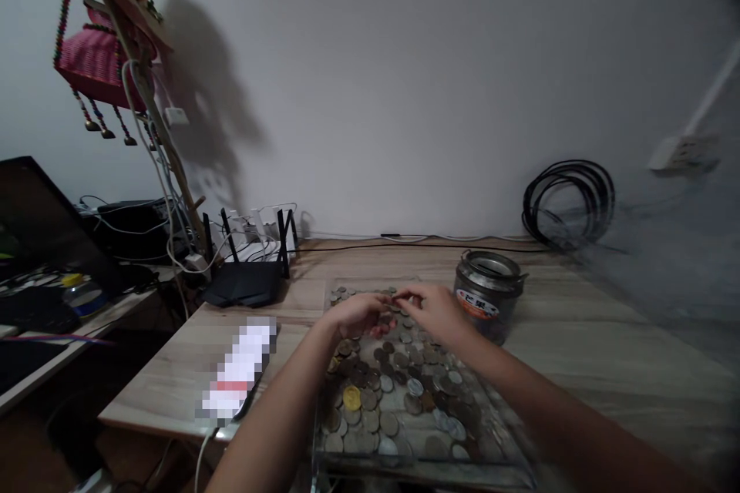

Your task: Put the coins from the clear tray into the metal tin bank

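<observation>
A clear plastic tray (pixel 425 471) lies in front of me with many coins spread over it, mostly silver and dull brown. One gold-coloured coin (pixel 351 398) stands out at the tray's left. Over the far part of the tray, my left hand (pixel 363 314) has its fingers curled inward, closed. My right hand (pixel 432 310) meets it from the right, thumb and fingertips pinched together by the left fingertips. Whatever is between the fingers is too small and blurred to name. Just right of the right hand stands a metal can (pixel 490 294) with a slot in its lid.
Left of the tray lies a phone (pixel 240 370) with a charging cable. Behind it stands a black router (pixel 246 283) with upright antennas. A coiled black cable (pixel 570 204) leans on the wall at right. A monitor (pixel 49 223) and a yellow-capped bottle (pixel 84 295) are far left.
</observation>
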The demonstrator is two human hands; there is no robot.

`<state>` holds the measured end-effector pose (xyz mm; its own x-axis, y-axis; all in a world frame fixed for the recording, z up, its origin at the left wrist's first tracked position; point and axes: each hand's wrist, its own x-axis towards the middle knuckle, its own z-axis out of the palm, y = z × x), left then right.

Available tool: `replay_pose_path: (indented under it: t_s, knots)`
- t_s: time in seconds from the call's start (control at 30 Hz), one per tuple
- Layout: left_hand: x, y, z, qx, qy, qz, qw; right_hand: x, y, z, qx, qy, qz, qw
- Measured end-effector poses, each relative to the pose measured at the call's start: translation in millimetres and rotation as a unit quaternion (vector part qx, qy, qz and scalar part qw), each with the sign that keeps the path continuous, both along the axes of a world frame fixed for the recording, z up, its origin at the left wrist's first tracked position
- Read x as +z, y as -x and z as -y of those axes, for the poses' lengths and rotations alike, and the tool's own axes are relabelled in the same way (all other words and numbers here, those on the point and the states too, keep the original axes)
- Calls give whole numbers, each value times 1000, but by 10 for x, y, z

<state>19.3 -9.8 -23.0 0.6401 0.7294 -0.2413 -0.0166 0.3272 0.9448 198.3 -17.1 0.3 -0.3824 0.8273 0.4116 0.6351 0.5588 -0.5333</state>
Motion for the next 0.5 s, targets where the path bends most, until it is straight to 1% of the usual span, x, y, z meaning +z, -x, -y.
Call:
replay_pose_path:
  t_s: [0.07,0.13,0.17,0.2,0.23,0.27,0.3,0.4,0.43,0.47,0.5]
  knots:
    - [2,19,-5,22,-10,2,1000,179,-202,-12,-75,-84,-22,993]
    - [0,32,-5,31,-20,-10,999,364,-463,-44,-172,-157,-24,972]
    - [-2,36,-5,38,-23,-18,999,441,-600,-72,-228,-171,-12,958]
    - [-5,40,-5,47,-24,-25,998,499,-731,-109,-276,-167,4,947]
    - [-9,43,-5,57,-23,-29,998,537,-852,-154,-308,-150,20,939]
    - [-12,46,-6,68,-22,-31,997,554,-957,-204,-323,-124,36,937]
    - [-15,48,-7,77,-21,-31,996,554,-1045,-256,-322,-97,51,940]
    - [-20,51,-12,95,-28,-33,994,507,-1189,-374,-292,-38,98,950]
    - [-20,51,-14,98,-34,-37,994,493,-1194,-387,-292,-34,109,950]
    - [-20,49,-15,101,-41,-45,993,484,-1176,-384,-283,-49,107,952]
    - [-19,47,-16,102,-49,-54,992,478,-1134,-364,-275,-84,89,954]
